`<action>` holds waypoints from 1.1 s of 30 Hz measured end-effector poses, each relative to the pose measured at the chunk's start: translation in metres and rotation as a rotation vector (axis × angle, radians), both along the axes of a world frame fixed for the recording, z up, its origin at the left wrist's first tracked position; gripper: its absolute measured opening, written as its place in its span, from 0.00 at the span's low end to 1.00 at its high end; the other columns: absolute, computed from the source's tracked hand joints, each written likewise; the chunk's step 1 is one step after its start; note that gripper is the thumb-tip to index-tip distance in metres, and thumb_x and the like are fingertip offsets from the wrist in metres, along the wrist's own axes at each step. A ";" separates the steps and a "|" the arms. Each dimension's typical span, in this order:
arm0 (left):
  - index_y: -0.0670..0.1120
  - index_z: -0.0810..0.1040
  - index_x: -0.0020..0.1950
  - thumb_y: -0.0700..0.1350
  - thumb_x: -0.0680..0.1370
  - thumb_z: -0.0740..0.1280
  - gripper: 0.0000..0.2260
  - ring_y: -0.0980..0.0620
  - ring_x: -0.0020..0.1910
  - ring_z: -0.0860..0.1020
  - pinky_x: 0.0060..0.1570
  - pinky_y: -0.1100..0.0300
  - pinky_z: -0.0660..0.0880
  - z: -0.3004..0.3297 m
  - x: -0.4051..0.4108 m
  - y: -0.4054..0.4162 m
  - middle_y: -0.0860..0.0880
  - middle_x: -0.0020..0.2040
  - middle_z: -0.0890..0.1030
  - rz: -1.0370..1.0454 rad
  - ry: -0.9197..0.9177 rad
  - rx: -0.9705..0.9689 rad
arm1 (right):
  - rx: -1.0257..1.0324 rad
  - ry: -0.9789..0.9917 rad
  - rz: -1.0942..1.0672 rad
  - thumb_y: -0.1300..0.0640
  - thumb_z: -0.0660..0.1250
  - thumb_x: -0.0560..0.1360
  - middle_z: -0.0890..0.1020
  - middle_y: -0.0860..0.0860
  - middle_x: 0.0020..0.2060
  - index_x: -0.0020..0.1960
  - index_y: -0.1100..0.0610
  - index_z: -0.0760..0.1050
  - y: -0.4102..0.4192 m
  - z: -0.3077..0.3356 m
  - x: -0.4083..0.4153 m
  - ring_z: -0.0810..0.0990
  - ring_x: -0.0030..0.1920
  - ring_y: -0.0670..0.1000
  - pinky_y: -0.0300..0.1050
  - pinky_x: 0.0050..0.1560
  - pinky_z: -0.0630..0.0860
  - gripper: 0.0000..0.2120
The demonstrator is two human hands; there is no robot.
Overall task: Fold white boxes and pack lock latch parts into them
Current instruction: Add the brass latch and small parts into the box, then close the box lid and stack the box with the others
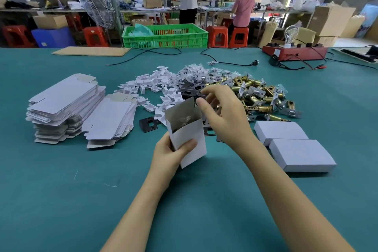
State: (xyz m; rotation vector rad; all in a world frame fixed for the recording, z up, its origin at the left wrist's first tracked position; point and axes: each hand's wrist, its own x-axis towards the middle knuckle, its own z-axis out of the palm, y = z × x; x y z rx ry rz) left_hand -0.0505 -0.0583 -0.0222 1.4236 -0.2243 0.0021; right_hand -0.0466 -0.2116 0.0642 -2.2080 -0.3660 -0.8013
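Observation:
My left hand (pixel 170 153) grips an upright white box (pixel 189 139) with its top flap open; something shiny shows inside it. My right hand (pixel 223 112) hovers just right of the box's open mouth, fingers curled, and appears to pinch a dark metal plate (pixel 201 93) at the fingertips. Behind the hands lie dark strike plates (pixel 148 124), a heap of brass latch bolts (pixel 259 96), white plastic inserts (pixel 151 86) and small bagged screws (pixel 194 73). Two closed white boxes (pixel 294 145) lie at the right.
Two stacks of flat unfolded white boxes (pixel 67 108) sit at the left on the green table (pixel 61 190). Further back are a cardboard sheet (pixel 91 51), black cables (pixel 225 61), a red device with a bulb (pixel 294 52) and a green crate (pixel 165 36). Two people work far behind.

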 end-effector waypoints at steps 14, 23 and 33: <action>0.55 0.71 0.59 0.39 0.78 0.70 0.16 0.62 0.54 0.79 0.51 0.69 0.75 -0.007 -0.003 -0.016 0.55 0.56 0.81 -0.053 -0.079 0.130 | 0.862 0.596 0.118 0.39 0.49 0.80 0.78 0.47 0.64 0.68 0.50 0.73 0.016 -0.078 -0.018 0.74 0.66 0.45 0.47 0.69 0.69 0.25; 0.59 0.83 0.59 0.74 0.70 0.57 0.30 0.54 0.63 0.79 0.55 0.65 0.77 0.008 -0.008 -0.014 0.51 0.62 0.82 -0.205 0.135 -0.098 | 0.816 0.578 0.248 0.34 0.47 0.74 0.76 0.52 0.66 0.71 0.54 0.68 0.016 -0.081 -0.017 0.71 0.69 0.49 0.54 0.73 0.63 0.34; 0.45 0.79 0.65 0.58 0.72 0.61 0.27 0.40 0.62 0.79 0.67 0.40 0.71 0.016 -0.007 -0.016 0.42 0.60 0.82 -0.168 0.204 -0.164 | 0.908 0.606 0.333 0.28 0.52 0.72 0.78 0.51 0.65 0.69 0.51 0.72 0.018 -0.081 -0.016 0.74 0.67 0.51 0.57 0.73 0.64 0.36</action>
